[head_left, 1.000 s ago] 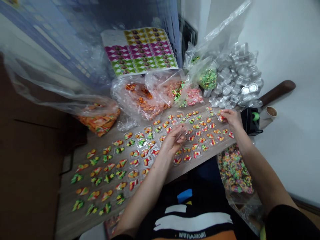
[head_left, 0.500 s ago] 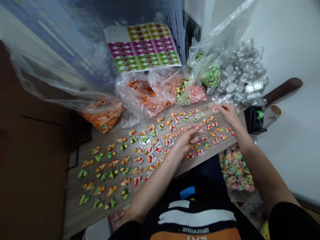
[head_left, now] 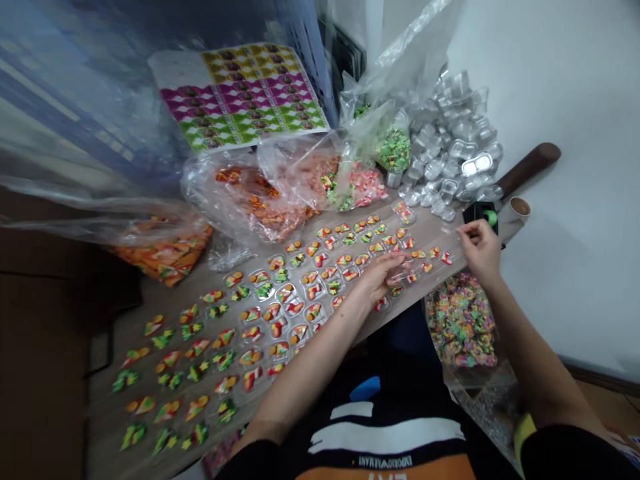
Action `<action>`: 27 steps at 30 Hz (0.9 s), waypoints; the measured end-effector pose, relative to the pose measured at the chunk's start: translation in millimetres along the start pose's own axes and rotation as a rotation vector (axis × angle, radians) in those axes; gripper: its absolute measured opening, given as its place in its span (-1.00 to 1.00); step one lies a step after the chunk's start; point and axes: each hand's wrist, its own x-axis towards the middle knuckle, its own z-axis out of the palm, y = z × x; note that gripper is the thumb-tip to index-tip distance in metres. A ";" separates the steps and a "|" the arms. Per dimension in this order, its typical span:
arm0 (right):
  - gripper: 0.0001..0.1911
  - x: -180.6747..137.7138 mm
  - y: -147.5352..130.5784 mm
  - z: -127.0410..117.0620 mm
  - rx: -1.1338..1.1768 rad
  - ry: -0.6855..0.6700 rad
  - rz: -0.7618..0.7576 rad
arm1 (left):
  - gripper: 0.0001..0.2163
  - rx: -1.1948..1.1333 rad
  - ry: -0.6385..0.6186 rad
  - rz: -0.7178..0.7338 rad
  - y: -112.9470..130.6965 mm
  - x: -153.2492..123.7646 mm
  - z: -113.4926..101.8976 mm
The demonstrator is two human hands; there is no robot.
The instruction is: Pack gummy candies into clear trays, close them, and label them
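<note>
My left hand (head_left: 383,277) is over the rows of small colorful shaped pieces (head_left: 300,310), with its fingers closed around a clear plastic tray (head_left: 403,268). My right hand (head_left: 481,248) is at the table's right end, in front of a black tape dispenser (head_left: 475,212) with a green core. Its thumb and fingertips are pinched together; whatever they hold is too small to make out. A filled clear tray (head_left: 404,212) lies by the pile of empty clear trays (head_left: 445,150). Many pieces sit in clear trays; those at the left appear to lie on the wooden table (head_left: 107,413).
Open plastic bags of orange pieces (head_left: 165,250) and green pieces (head_left: 394,150) line the back. A printed label sheet (head_left: 245,100) leans behind them. A cup (head_left: 517,208) stands at the right. Below the table edge is a bag of mixed pieces (head_left: 463,323).
My right hand has left the filled tray at the back and moved right and nearer, to the tape dispenser. My left hand still holds the clear tray. The view has turned slightly right.
</note>
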 end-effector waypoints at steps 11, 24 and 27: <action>-0.83 -50.2 55.3 8.9 -0.284 -0.178 -0.506 | -0.93 -0.104 0.143 -0.060 -4.6 -6.1 -7.7; -0.73 -62.3 58.9 -5.7 -0.452 -0.337 -0.409 | -0.91 -0.036 0.159 -0.086 -7.1 -2.3 -1.4; -0.70 -60.4 57.8 -4.8 -0.459 -0.343 -0.409 | -0.94 -0.016 0.129 -0.081 -9.5 -2.9 -3.7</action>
